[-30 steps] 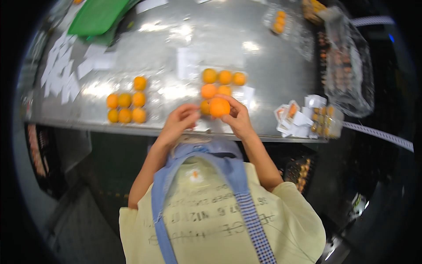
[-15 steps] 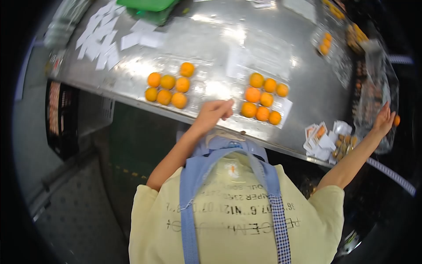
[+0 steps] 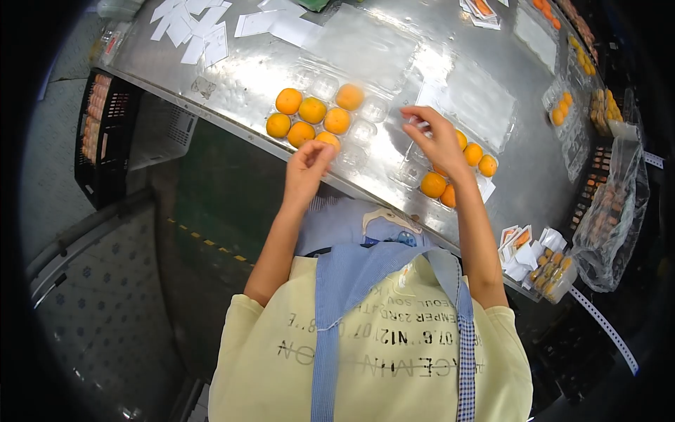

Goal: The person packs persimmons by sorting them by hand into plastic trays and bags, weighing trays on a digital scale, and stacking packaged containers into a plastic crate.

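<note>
Oranges sit in the cups of a clear plastic tray (image 3: pixel 363 131) on the metal table, several cups on its right bare. At the tray's front edge my left hand (image 3: pixel 308 172) has its fingers curled together, overlapping the nearest orange (image 3: pixel 328 140). Whether they grip it or the tray rim is hidden. Over the gap between the trays is my right hand (image 3: pixel 434 137), thumb and bent fingers apart, nothing visible in them. Beneath my right forearm lies a second clear tray (image 3: pixel 409 172) with oranges (image 3: pixel 432 184), partly covered by the arm.
White cards (image 3: pixel 204 35) are scattered at the table's back left. Packed fruit (image 3: pixel 552 273) and printed cards (image 3: pixel 519 250) lie at the right front corner. A black crate (image 3: pixel 594 179) and plastic film (image 3: pixel 610 232) are at the right; another crate (image 3: pixel 98 133) stands left, below the table.
My right hand has come back from the crate at the far right, where an orange was at its fingers, to between the trays. My left hand has moved left to the first tray. The view has turned.
</note>
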Tool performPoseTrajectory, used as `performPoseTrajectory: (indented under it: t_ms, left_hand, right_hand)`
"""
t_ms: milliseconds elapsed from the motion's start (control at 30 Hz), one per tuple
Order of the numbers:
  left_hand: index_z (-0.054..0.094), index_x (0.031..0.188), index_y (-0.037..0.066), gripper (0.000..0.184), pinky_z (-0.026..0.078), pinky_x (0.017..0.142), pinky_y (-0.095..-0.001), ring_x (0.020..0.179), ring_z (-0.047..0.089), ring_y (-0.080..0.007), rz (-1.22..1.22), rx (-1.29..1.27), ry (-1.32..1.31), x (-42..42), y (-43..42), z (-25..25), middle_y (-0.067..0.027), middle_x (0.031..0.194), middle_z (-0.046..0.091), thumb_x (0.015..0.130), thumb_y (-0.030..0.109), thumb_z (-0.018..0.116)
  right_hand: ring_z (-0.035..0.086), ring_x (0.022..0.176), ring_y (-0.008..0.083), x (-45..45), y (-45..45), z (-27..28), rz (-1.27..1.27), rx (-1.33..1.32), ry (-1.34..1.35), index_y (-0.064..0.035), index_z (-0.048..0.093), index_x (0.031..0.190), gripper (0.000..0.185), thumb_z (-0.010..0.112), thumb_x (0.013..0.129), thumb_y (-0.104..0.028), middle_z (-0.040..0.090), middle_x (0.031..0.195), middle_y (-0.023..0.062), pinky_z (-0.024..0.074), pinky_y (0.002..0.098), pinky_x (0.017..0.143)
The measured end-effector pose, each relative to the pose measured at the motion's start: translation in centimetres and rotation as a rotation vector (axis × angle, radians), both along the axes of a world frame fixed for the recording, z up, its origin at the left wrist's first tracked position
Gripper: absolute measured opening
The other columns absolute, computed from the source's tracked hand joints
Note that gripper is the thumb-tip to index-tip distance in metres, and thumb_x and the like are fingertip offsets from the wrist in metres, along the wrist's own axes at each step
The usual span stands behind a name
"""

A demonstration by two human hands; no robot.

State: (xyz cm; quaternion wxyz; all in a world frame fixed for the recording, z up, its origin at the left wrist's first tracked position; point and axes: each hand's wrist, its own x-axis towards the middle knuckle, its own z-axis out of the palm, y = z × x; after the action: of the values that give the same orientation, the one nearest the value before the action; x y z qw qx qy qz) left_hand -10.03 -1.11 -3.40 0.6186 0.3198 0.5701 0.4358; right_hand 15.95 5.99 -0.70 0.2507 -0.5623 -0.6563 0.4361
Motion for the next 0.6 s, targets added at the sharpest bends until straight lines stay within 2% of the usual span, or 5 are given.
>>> performPoseTrajectory:
  t_ms: [133, 333, 367, 467, 600]
  left_hand:
    - [0.060, 0.096, 0.004, 0.016, 0.041, 0.057, -0.0179, 0.064, 0.050, -0.0029, 0.152, 0.188, 0.213, -2.5, 1.7, -0.7, 0.0029, 0.080, 0.058, 0.086, 0.015, 0.065]
    - [0.058, 0.115, 0.007, 0.037, 0.046, 0.074, -0.0294, 0.087, 0.055, -0.0196, 0.031, 0.498, 0.984, -6.4, 7.4, -1.0, -0.0087, 0.101, 0.058, 0.081, 0.017, 0.067]
    - [0.057, 0.118, 0.008, 0.039, 0.046, 0.076, -0.0308, 0.092, 0.056, -0.0216, -0.028, 0.578, 1.113, -7.0, 8.2, -1.4, -0.0099, 0.104, 0.057, 0.081, 0.017, 0.066]
    - [0.057, 0.119, 0.009, 0.041, 0.045, 0.082, -0.0357, 0.100, 0.053, -0.0287, -0.213, 0.445, 1.123, -7.6, 9.6, -1.7, -0.0125, 0.105, 0.056, 0.081, 0.019, 0.065]
    - [0.057, 0.115, 0.008, 0.039, 0.045, 0.081, -0.0353, 0.095, 0.055, -0.0292, -0.305, 0.337, 1.038, -8.0, 10.4, -1.7, -0.0127, 0.103, 0.056, 0.079, 0.020, 0.067]
  right_hand:
    - [0.059, 0.094, 0.0249, -5.0, 3.8, -0.6, 0.129, 0.083, -0.117, -0.0113, 0.058, 0.117, 0.038, 0.062, 0.080, -0.012, 0.057, 0.113, 0.0093, 0.0480, 0.0329, 0.081]
    - [0.056, 0.100, 0.0281, -8.4, 6.1, -3.5, 0.303, 0.449, -0.308, -0.0112, 0.057, 0.116, 0.040, 0.065, 0.077, -0.014, 0.055, 0.112, 0.0098, 0.0479, 0.0352, 0.083]
    - [0.055, 0.100, 0.0283, -8.6, 6.1, -3.5, 0.304, 0.392, -0.342, -0.0110, 0.057, 0.115, 0.041, 0.066, 0.076, -0.014, 0.055, 0.111, 0.0103, 0.0477, 0.0355, 0.083]
    - [0.055, 0.100, 0.0292, -9.0, 6.3, -3.1, 0.308, 0.224, -0.424, -0.0099, 0.058, 0.114, 0.043, 0.069, 0.073, -0.016, 0.055, 0.108, 0.0116, 0.0471, 0.0361, 0.083]
    - [0.055, 0.098, 0.0302, -9.0, 6.3, -2.7, 0.271, 0.126, -0.369, -0.0073, 0.058, 0.110, 0.042, 0.072, 0.070, -0.015, 0.055, 0.108, 0.0118, 0.0478, 0.0369, 0.081]
